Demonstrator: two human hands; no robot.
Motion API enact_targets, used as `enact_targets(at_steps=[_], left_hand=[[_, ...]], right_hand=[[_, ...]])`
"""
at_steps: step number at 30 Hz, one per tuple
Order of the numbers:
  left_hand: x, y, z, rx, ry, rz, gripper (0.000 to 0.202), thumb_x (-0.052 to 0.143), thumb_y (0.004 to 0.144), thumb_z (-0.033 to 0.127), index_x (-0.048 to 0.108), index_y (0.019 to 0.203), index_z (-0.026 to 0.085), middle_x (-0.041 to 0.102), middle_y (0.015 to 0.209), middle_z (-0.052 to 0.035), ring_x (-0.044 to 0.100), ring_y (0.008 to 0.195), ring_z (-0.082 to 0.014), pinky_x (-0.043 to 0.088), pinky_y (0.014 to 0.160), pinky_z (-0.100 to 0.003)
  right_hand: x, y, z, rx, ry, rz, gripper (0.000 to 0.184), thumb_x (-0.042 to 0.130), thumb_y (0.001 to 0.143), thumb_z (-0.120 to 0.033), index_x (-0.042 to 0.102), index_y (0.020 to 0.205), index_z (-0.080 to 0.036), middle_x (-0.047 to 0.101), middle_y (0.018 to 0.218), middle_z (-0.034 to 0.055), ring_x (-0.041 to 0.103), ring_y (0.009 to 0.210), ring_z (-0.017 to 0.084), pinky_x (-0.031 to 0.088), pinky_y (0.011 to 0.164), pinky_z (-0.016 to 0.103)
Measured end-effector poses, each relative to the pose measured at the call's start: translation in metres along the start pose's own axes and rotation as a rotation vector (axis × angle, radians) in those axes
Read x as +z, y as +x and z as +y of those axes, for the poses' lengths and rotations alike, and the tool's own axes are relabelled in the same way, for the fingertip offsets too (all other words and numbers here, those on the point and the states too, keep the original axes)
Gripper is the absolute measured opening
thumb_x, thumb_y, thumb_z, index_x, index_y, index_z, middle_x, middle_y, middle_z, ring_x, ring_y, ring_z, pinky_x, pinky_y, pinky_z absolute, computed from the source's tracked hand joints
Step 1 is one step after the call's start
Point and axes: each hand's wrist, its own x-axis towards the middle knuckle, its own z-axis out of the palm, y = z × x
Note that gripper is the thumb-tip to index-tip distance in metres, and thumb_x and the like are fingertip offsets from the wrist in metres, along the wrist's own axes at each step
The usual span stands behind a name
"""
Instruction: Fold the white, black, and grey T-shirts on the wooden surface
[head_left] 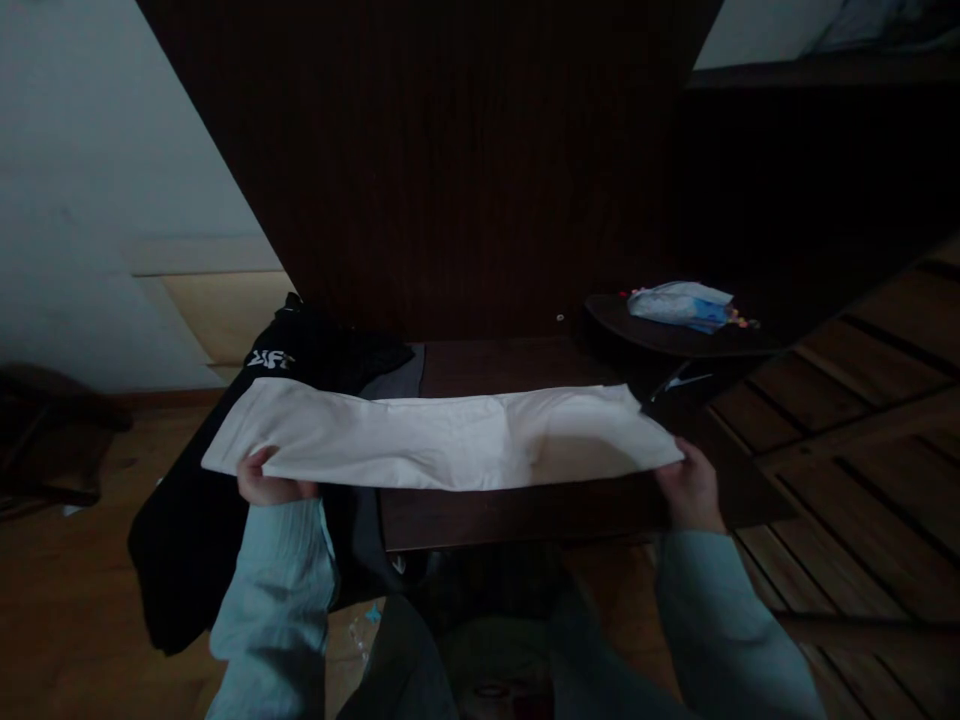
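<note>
Before me, a dark wooden desktop [585, 517] bears a black garment [191, 510] with white lettering [270, 358], spilling over the edge, beside grey cloth [399, 380]. The rounded shelf [660, 343] to my right carries a blue-and-white packet [679, 305].

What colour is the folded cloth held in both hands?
The folded cloth is white, looking slightly greyish in dim light; the head view shows it best.

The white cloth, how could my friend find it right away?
Start at the tall dark panel, then look down to the brown tabletop. Over it, a left hand and a right hand hold the white cloth near its two ends. It is the long, pale strip, unlike the black garment with white letters by its left end and the small bluish packet farther back.
</note>
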Motion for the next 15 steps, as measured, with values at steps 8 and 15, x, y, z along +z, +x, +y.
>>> enact_targets(at_steps=[8,15], left_hand=[[-0.004,0.002,-0.001,0.026,0.028,-0.029,0.018,0.043,0.049,0.023,0.038,0.065,0.019,0.056,0.074,-0.0018,0.055,0.087,-0.0236,0.043,0.085,-0.044],[-0.002,-0.001,-0.002,-0.043,0.129,0.026,0.026,0.045,0.046,0.027,0.026,0.063,0.020,0.055,0.077,-0.0025,0.051,0.094,-0.0245,0.042,0.084,-0.041]], right_hand=[[0.028,-0.002,-0.024,-0.499,-0.544,-0.195,0.039,0.060,0.060,-0.023,0.053,0.098,-0.018,0.060,0.103,0.0072,0.056,0.101,0.018,0.041,0.095,0.040],[0.169,-0.002,-0.027,-0.463,-1.158,-1.058,0.045,0.066,0.059,-0.020,0.060,0.104,-0.015,0.063,0.099,0.0077,0.058,0.090,0.018,0.044,0.085,0.032]])
